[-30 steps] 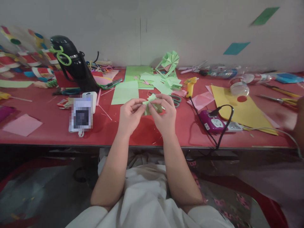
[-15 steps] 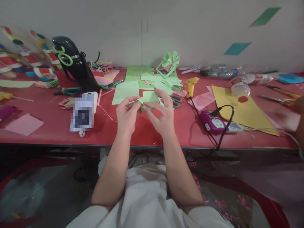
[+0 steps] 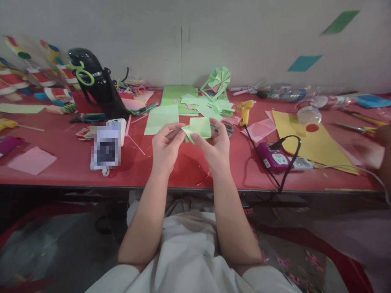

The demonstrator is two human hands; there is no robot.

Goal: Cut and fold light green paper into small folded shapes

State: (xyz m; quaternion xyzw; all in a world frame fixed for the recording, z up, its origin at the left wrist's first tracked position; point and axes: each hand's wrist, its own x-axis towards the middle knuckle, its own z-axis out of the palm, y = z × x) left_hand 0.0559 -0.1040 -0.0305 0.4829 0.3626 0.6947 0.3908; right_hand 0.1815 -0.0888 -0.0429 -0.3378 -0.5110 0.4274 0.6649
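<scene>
A folded piece of light green paper is held up between both hands just over the red table. My left hand pinches its narrow pleated left end between thumb and fingers. On the other side, my right hand grips the wider flat part, thumb in front and fingers behind. Beyond the hands lie a green paper sheet and several green scraps. A pleated green paper wheel on paper legs stands near the wall. Scissors show partly behind my right hand.
A black bottle leans at the back left, with a phone nearer. To the right are a yellow glue gun, a purple power adapter with cables, yellow paper and plastic bottles. Another person's hand is at the right edge.
My right hand has shifted slightly right, its thumb now pressing the front of the green paper. The paper is turned so more of its flat face and its pleats show.
</scene>
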